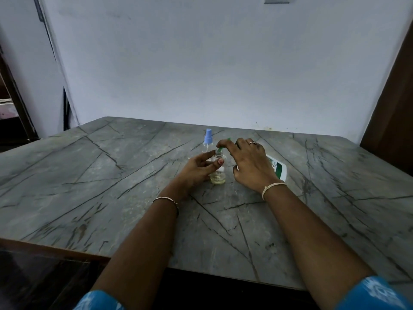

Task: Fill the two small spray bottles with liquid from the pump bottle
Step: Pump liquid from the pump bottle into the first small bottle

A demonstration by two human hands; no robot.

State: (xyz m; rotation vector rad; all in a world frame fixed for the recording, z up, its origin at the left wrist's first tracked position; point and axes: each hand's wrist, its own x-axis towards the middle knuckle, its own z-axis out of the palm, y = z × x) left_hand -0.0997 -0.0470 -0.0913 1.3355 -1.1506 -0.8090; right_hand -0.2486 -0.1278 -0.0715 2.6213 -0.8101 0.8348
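A small clear spray bottle (pixel 218 175) stands uncapped on the grey marble-patterned table (pixel 111 175), with a little yellowish liquid at its bottom. My left hand (pixel 199 168) grips its side with thumb and fingers. My right hand (pixel 250 166) holds a white pump bottle (pixel 278 167) with a green label, tilted, and its fingers press the green pump nozzle (pixel 221 148) over the small bottle's mouth. A second clear spray bottle with a blue spray cap (pixel 207 136) stands just behind, partly hidden by my left hand.
A pale wall (pixel 201 63) rises right behind the table's far edge. A dark wooden panel (pixel 393 130) stands at the right. The table's near edge runs below my forearms, and a dark doorway is at the far left.
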